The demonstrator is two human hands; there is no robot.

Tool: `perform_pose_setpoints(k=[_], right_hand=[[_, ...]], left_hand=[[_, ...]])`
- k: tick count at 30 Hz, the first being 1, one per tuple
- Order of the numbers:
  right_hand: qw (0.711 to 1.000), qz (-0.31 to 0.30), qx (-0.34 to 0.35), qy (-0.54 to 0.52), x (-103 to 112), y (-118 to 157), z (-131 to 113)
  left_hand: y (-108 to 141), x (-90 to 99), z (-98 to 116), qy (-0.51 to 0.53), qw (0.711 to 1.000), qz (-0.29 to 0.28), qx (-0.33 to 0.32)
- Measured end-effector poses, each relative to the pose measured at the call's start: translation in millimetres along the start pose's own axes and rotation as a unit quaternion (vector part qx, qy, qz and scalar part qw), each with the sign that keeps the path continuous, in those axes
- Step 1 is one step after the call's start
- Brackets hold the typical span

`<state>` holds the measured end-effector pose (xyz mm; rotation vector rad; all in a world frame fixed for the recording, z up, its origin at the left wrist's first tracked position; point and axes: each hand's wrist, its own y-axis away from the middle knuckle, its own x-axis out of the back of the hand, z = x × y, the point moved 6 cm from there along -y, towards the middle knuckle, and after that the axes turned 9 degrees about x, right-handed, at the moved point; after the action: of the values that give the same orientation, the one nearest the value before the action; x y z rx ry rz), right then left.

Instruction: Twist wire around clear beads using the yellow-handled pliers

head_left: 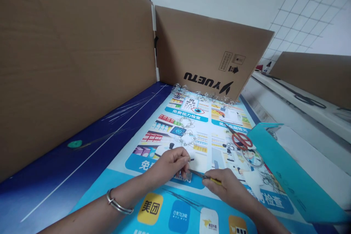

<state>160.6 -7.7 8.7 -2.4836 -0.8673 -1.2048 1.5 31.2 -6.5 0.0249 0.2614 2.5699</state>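
My right hand (229,186) is wrapped round thin-nosed pliers (197,173) with a yellow handle. The pliers' tip points left and reaches the fingers of my left hand (177,162). Those fingers are pinched together; whatever sits between them is too small to make out. Just below my hands, several thin dark wires (183,198) lie on the printed sheet (112,193). Beyond my left hand are two small rings of clear beads and wire, the nearer bead ring (188,138) and the farther bead ring (186,121).
Red-handled scissors (241,140) lie right of centre, beside a coil of wire (252,158). A teal folder (290,175) borders the right side. Cardboard panels (208,44) rise at the back and left, with more beaded pieces (203,97) along the back one. A teal object (74,144) lies left.
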Motion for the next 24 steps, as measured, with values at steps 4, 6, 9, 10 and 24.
perform_pose_setpoints(k=[4, 6, 9, 10, 24], right_hand=[[1.000, 0.000, 0.008, 0.000, -1, 0, 0], [0.999, 0.021, 0.011, 0.029, 0, 1, 0], [0.997, 0.040, 0.009, 0.065, 1, 2, 2], [0.996, 0.045, 0.010, 0.072, 1, 2, 3], [0.901, 0.215, 0.147, 0.347, 8, 10, -19]], left_hand=[[-1, -0.3, 0, 0.006, 1.000, -0.007, 0.001], [-2, 1.0, 0, 0.014, 1.000, -0.006, 0.007], [-3, 4.7, 0, 0.010, 1.000, 0.004, 0.014], [-4, 6.5, 0, 0.004, 1.000, 0.012, 0.016], [-7, 15.6, -12, -0.036, 0.995, 0.078, 0.054]])
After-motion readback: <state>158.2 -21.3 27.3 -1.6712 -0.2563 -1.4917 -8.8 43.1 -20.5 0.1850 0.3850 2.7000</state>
